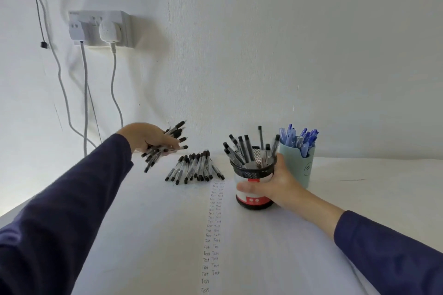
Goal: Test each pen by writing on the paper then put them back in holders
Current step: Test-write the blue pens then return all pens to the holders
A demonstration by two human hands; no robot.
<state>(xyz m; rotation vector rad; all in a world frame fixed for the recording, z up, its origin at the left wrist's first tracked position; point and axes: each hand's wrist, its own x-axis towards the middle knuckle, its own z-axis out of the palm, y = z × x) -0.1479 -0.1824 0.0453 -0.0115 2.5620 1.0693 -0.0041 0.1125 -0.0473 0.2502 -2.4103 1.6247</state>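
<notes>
My left hand (143,137) grips a bundle of black-capped pens (165,146), lifted above the table at the back left. A row of several more black pens (195,167) lies on the white paper (155,235). The paper carries two columns of handwritten "Test" words (213,227). My right hand (275,187) holds the black mesh holder (254,175), which has a red and white label and stands upright with several black pens in it.
A pale green holder (302,165) full of blue pens stands just behind and right of the mesh holder. A wall socket (100,29) with plugs and hanging cables is at the upper left. The wall rises straight behind the table.
</notes>
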